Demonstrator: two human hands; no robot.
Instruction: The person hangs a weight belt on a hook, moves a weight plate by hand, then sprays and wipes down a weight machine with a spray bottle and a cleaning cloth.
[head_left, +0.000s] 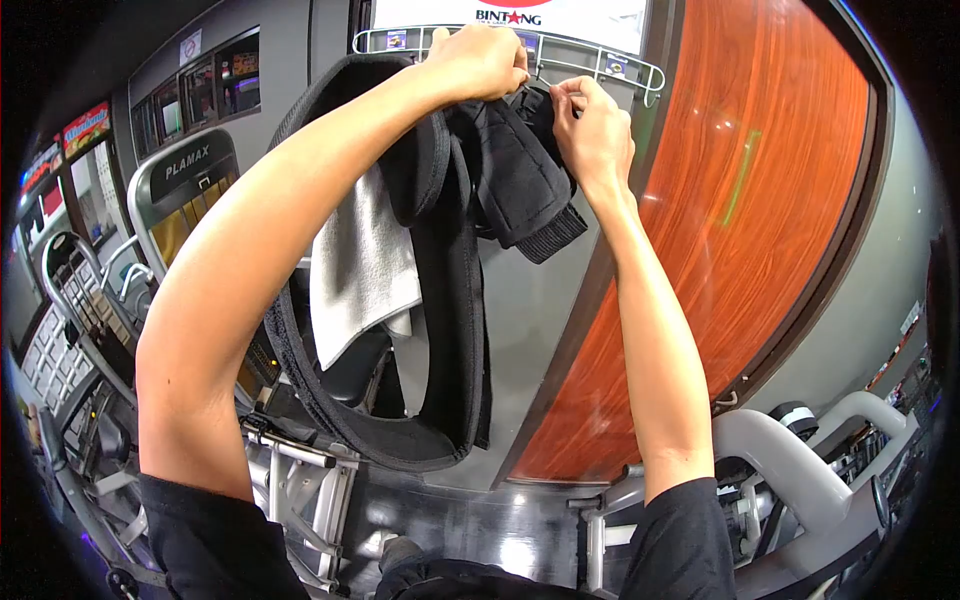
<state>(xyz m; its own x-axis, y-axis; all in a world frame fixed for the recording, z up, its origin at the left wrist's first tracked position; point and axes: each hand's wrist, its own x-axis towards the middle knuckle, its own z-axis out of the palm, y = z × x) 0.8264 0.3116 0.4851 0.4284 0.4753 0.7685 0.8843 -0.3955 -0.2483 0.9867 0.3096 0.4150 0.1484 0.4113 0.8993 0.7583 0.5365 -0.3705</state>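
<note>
My left hand (480,62) is closed at the wire hook rack (590,62), its fingertips right at the top of a black padded fabric piece (522,170) with a ribbed edge. My right hand (597,130) pinches a thin light strand (543,82) beside the same piece. What the left fingers hold is hidden. A wide black belt (455,330), like a lifting belt, hangs in a large loop under my left forearm. Through its opening shows a white towel (362,265), hanging in folds.
The rack is on a grey wall (530,330) below a white sign (580,18). A reddish wood-grain door (750,190) stands to the right. Gym machines are on both sides, one with a "PLAMAX" panel (185,165) at left and a thick grey frame (785,470) at lower right.
</note>
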